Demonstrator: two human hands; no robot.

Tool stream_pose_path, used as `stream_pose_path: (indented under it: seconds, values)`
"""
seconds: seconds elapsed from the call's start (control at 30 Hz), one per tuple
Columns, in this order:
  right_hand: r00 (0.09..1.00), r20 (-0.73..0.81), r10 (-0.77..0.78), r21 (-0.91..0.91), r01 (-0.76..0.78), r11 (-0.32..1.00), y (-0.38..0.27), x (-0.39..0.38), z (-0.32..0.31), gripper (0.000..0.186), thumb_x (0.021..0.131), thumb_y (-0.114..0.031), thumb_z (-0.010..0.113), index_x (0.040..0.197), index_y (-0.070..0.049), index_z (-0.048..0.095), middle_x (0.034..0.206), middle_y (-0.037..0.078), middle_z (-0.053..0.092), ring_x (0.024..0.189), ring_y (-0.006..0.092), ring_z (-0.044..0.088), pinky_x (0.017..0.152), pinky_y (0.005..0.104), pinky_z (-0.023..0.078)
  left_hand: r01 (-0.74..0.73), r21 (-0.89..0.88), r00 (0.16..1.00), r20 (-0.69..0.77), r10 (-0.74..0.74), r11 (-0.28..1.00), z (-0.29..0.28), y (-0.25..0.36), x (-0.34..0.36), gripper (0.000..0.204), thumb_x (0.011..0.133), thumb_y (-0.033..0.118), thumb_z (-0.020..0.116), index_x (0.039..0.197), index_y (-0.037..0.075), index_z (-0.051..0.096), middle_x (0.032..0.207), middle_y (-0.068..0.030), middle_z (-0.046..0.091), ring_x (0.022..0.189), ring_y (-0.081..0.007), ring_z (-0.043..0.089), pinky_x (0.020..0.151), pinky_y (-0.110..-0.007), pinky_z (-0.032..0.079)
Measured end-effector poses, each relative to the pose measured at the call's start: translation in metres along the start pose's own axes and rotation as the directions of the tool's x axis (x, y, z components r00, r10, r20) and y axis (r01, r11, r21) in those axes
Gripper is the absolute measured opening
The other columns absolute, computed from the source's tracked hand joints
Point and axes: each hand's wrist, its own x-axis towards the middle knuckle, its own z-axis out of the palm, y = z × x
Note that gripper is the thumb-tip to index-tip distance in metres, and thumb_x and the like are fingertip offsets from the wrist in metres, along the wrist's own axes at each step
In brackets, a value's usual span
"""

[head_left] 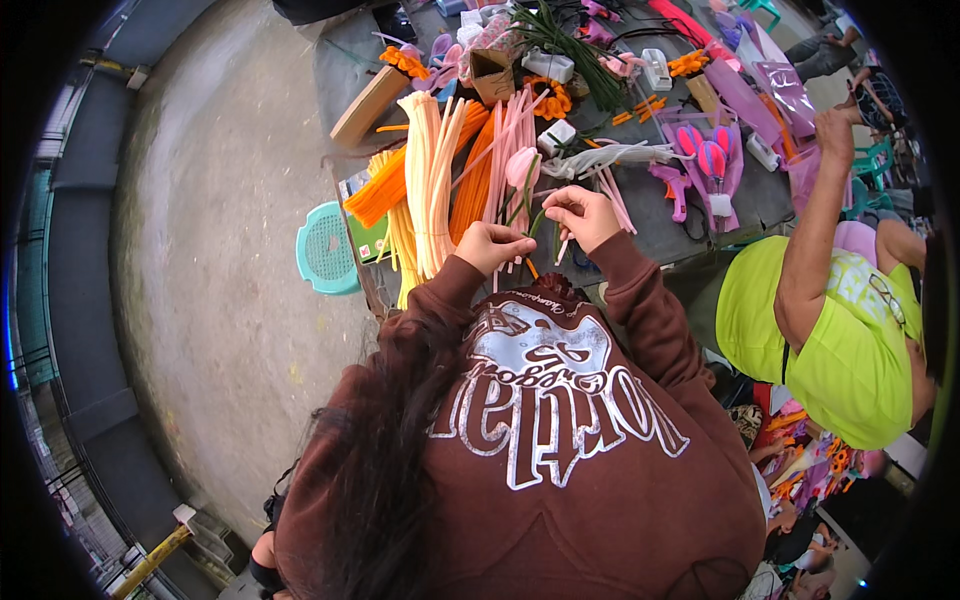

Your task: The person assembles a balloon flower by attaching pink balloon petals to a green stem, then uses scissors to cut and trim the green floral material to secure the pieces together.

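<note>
Grey table (690,225) is crowded: cream, orange and pink pipe-cleaner bundles (432,180) lie just left of the hands and could be swept off its edge by a sleeve. A neighbour's raised arm (815,215) is near on the right. A pink pipe-cleaner tulip (521,167) on its green stem is pinched in closed fingers of left hand (488,245) and right hand (585,215); the stem could be kinked.
</note>
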Motion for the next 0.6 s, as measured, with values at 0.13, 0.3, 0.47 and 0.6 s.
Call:
stream_pose_path:
  seconds: [0.13, 0.3, 0.47, 0.6]
  values:
    - [0.997, -0.065, 0.052, 0.184, -0.039, 0.982, 0.005, 0.001, 0.007, 0.015, 0.082, -0.007, 0.058, 0.096, -0.001, 0.058, 0.077, 0.002, 0.059, 0.062, 0.0056, 0.054, 0.052, 0.0184, 0.045, 0.099, -0.151, 0.994, 0.069, -0.09, 0.983, 0.0, 0.0, 0.0, 0.023, 0.074, 0.022, 0.07, 0.078, -0.001, 0.067, 0.06, -0.0001, 0.058, 0.05, -0.0043, 0.049, 0.046, -0.018, 0.037]
    - [0.996, -0.091, 0.012, 0.173, 0.004, 0.985, 0.01, 0.005, 0.012, 0.017, 0.08, -0.005, 0.059, 0.096, 0.001, 0.058, 0.08, 0.004, 0.059, 0.065, 0.0068, 0.055, 0.052, 0.0194, 0.047, 0.125, -0.189, 0.99, 0.088, -0.11, 0.974, 0.002, 0.002, 0.0, 0.023, 0.072, 0.022, 0.071, 0.077, 0.0, 0.067, 0.058, -0.0003, 0.057, 0.047, -0.0048, 0.048, 0.043, -0.019, 0.036]
    - [0.991, -0.137, 0.002, 0.214, 0.027, 0.976, 0.011, 0.005, 0.015, 0.013, 0.079, -0.002, 0.06, 0.091, 0.002, 0.06, 0.079, 0.006, 0.061, 0.066, 0.0098, 0.057, 0.052, 0.0215, 0.05, 0.116, -0.186, 0.992, 0.075, -0.104, 0.976, 0.004, 0.0, 0.001, 0.024, 0.072, 0.024, 0.071, 0.076, 0.0, 0.068, 0.058, -0.0003, 0.057, 0.048, -0.0053, 0.048, 0.044, -0.019, 0.037]
    - [0.988, -0.157, 0.012, 0.242, 0.027, 0.97, 0.014, 0.005, 0.02, 0.013, 0.079, -0.003, 0.06, 0.091, 0.002, 0.06, 0.08, 0.005, 0.061, 0.067, 0.0096, 0.058, 0.052, 0.0214, 0.05, 0.088, -0.098, 0.994, 0.079, -0.08, 0.991, 0.006, 0.005, 0.0, 0.025, 0.073, 0.024, 0.071, 0.076, 0.0, 0.067, 0.059, 0.0, 0.058, 0.05, -0.005, 0.049, 0.046, -0.02, 0.038]
